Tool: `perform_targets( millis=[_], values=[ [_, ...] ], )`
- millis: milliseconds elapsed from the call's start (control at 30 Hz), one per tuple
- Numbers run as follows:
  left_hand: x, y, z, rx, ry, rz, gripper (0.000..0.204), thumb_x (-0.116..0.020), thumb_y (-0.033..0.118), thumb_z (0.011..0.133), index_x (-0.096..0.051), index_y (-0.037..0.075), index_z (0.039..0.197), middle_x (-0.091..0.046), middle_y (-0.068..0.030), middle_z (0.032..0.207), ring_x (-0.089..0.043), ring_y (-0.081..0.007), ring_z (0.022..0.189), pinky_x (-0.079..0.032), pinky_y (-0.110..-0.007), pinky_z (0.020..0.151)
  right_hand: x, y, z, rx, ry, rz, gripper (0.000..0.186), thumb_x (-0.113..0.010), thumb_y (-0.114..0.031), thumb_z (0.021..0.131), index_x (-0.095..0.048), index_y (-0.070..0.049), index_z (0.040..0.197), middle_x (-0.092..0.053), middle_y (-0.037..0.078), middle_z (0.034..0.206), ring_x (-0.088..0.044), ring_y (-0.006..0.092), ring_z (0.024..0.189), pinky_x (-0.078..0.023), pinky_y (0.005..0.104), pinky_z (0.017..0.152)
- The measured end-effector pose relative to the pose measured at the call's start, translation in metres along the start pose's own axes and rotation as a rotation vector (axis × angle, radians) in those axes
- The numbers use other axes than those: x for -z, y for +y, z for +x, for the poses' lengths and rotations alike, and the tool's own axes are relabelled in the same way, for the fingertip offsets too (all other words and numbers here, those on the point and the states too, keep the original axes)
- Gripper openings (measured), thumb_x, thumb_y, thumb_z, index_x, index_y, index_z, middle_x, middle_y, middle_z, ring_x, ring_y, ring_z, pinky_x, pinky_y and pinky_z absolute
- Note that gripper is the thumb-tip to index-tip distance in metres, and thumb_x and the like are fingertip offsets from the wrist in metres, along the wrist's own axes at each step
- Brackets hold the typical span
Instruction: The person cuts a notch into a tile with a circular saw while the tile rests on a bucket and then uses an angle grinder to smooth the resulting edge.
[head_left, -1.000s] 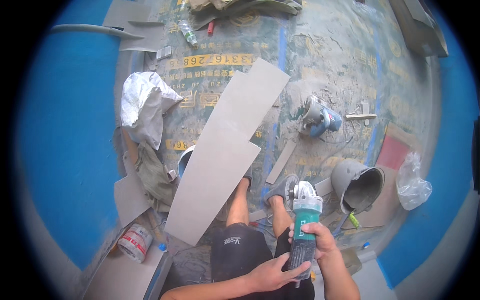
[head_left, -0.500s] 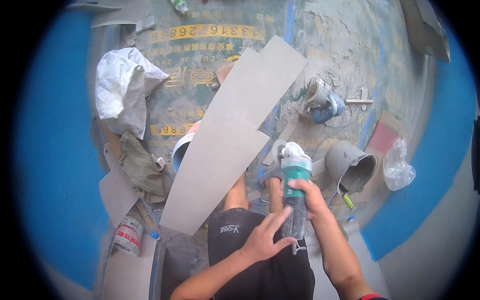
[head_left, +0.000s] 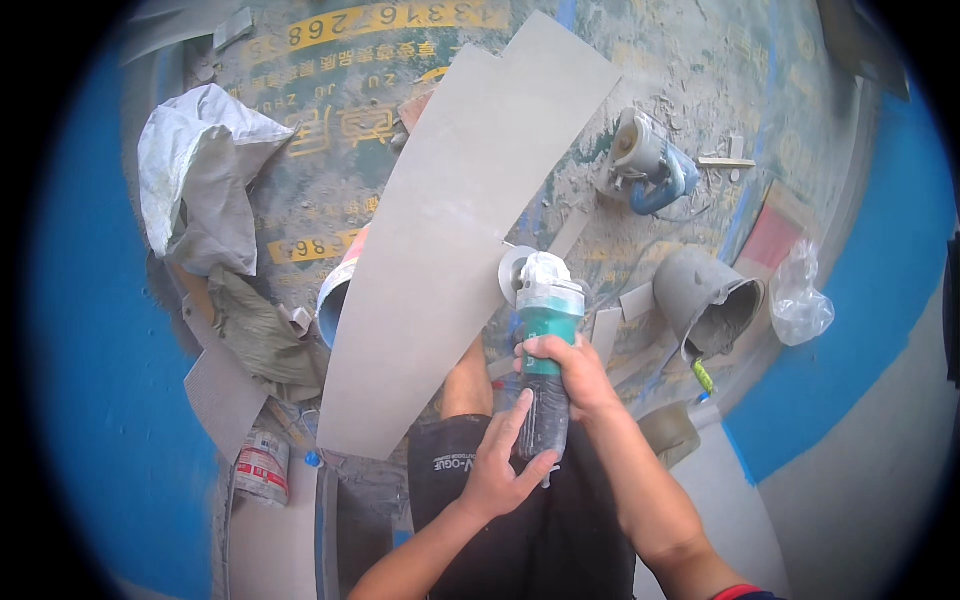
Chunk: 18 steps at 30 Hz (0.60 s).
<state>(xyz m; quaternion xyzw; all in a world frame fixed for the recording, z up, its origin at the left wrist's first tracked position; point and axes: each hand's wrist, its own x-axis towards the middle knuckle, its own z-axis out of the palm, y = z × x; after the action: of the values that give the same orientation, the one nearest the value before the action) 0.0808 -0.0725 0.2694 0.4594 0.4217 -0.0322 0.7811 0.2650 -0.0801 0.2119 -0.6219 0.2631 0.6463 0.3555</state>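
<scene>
An angle grinder (head_left: 550, 322) with a green body and black rear grip points away from me. My right hand (head_left: 577, 375) wraps round its body from the right. Against the rear grip lies my left hand (head_left: 495, 470), fingers on one side and thumb at its tail end. The round pale disc (head_left: 512, 274) is at the right edge of a large light-grey tile (head_left: 440, 240), near the stepped notch; whether it touches I cannot tell. The tile slants over an orange-and-white bucket (head_left: 338, 295), which it partly hides, and has one long curved edge.
A blue-handled power tool (head_left: 652, 165) lies ahead right. A grey bucket (head_left: 690, 290) rests tipped on its side, with a clear plastic bag (head_left: 800, 300) beyond. On the left are a white sack (head_left: 205, 180), a crumpled cloth (head_left: 262, 335) and a paint can (head_left: 263, 468).
The grinder has moved left with both hands, bringing its disc from a gap right of the tile to the tile's notched edge. The view has shifted somewhat.
</scene>
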Motion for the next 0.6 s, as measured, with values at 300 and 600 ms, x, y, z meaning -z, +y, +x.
perform_targets(
  millis=[300, 600],
  values=[
    [0.0005, 0.0006, 0.0023, 0.012, 0.084, -0.050, 0.082, -0.075, 0.025, 0.089, -0.034, 0.001, 0.155, -0.056, -0.0199, 0.125, -0.061, -0.0289, 0.105, -0.051, -0.036, 0.089, -0.0053, 0.0004, 0.0070, 0.018, 0.024, -0.030, 0.024, -0.068, -0.017, 0.082, -0.065, 0.002, 0.097, -0.068, 0.010, 0.086, -0.068, 0.0191, 0.075, -0.056, 0.0329, 0.070],
    [0.0078, -0.0014, 0.0016, 0.027, 0.003, -0.031, 0.081, -0.072, 0.019, 0.092, -0.027, -0.005, 0.155, -0.041, -0.0228, 0.146, -0.055, -0.0299, 0.128, -0.055, -0.039, 0.098, -0.0052, 0.0005, 0.0102, -0.020, -0.011, -0.062, 0.035, -0.068, -0.019, 0.083, -0.063, 0.003, 0.110, -0.069, 0.012, 0.097, -0.068, 0.0202, 0.086, -0.056, 0.0348, 0.079]
  ],
)
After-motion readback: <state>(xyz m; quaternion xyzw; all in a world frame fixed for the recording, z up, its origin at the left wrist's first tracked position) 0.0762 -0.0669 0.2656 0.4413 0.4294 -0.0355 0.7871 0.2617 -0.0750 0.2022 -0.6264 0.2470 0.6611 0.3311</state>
